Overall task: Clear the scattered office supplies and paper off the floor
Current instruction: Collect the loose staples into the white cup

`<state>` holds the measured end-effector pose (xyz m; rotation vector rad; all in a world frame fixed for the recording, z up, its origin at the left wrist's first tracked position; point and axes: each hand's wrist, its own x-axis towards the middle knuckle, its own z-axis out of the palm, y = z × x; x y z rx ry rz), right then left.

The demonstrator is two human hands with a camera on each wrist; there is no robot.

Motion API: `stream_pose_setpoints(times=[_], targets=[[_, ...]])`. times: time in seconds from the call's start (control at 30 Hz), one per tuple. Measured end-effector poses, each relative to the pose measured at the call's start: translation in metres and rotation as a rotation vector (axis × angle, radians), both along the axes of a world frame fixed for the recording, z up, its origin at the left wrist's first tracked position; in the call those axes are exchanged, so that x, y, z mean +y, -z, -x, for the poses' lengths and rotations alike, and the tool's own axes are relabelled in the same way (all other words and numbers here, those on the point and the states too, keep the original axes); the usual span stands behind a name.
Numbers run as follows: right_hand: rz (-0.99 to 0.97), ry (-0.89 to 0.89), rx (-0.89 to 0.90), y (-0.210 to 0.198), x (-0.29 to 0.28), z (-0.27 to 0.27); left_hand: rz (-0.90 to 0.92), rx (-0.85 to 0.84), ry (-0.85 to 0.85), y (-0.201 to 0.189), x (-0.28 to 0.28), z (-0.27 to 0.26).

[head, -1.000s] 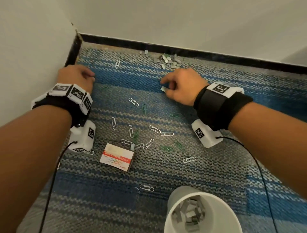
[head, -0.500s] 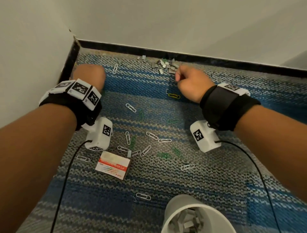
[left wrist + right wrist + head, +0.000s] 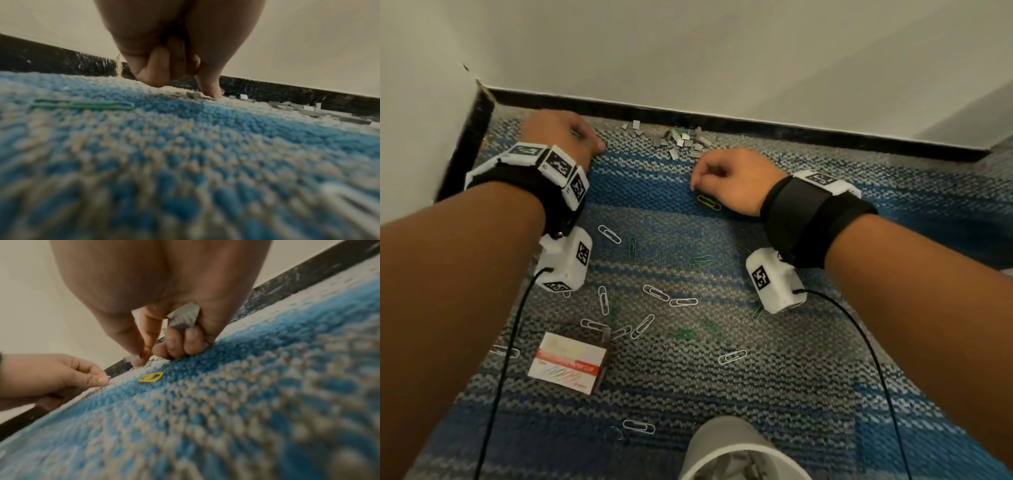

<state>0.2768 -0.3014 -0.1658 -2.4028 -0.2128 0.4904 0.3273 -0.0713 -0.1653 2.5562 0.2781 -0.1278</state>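
Grey staple strips [image 3: 685,140] lie heaped on the blue-grey carpet by the black baseboard. Just in front of the heap is my right hand [image 3: 695,181]. In the right wrist view its curled fingers hold a staple strip [image 3: 184,316] against the palm, while thumb and forefinger pinch a smaller staple piece [image 3: 131,357]. A yellow paper clip [image 3: 709,202] lies beside this hand. My left hand [image 3: 599,145], fingers curled, is at the far left near the corner. Its fingertips [image 3: 102,379] pinch a small staple piece on the carpet. Several white and green paper clips [image 3: 654,293] are scattered nearer me.
A paper clip box [image 3: 570,363] lies on the carpet at the lower left. A white cup [image 3: 722,442] with staple strips inside stands at the bottom edge. Walls close the far and left sides. A green clip [image 3: 82,104] lies left of my left hand.
My right hand has gone from a lone staple strip up to the edge of the heap and curled tighter. My left hand has moved farther out and rightwards, toward the leftmost staples.
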Motion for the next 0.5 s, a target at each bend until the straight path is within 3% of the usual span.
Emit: stream_pose_setpoints(times=[0.2,0.3,0.4,0.47,0.5], targets=[[-0.514,0.382,0.230,0.001,-0.004,-0.008,0.117,-0.021,-0.130,-0.002,-0.001,0.001],[-0.781,0.503,0.341,0.002,-0.009,-0.010,0.532,0.083,-0.248,-0.007,0.001,0.001],[-0.899,0.541,0.385,0.002,-0.015,-0.012,0.955,0.086,-0.425,-0.021,0.002,0.010],[-0.944,0.550,0.398,0.003,-0.018,-0.013,1.031,0.091,-0.450,-0.027,0.000,0.014],[-0.951,0.556,0.402,0.004,-0.019,-0.013,0.934,0.092,-0.442,-0.026,0.003,0.012]])
